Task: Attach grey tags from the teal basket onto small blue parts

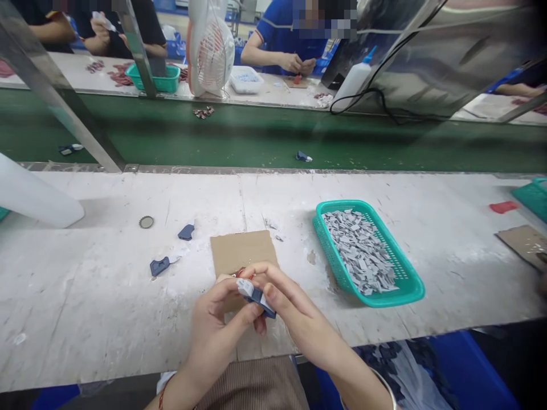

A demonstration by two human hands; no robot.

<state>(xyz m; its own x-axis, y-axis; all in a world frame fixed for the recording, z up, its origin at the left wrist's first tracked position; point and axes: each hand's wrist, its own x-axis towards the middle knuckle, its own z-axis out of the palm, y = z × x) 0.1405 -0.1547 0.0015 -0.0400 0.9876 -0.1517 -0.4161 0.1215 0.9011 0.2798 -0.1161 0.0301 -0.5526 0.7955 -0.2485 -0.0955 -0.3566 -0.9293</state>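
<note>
Close together above the front part of the table, my left hand (216, 322) and my right hand (299, 310) both grip one small dark blue and white piece (257, 297). Thumbs and fingers press on it from both sides. Just behind them lies a brown cardboard square (243, 250), partly covered by my fingers. Something small and reddish shows at its near edge, too hidden to make out. Two similar dark blue pieces (186, 232) (159, 266) rest on the table to the left.
A green basket (410, 287) of small grey pieces stands right of my hands. A bottle cap (146, 221) and a white bottle (38, 196) are at left. Beyond the table (106, 319) runs a green belt (239, 136) with small pieces; people sit across it.
</note>
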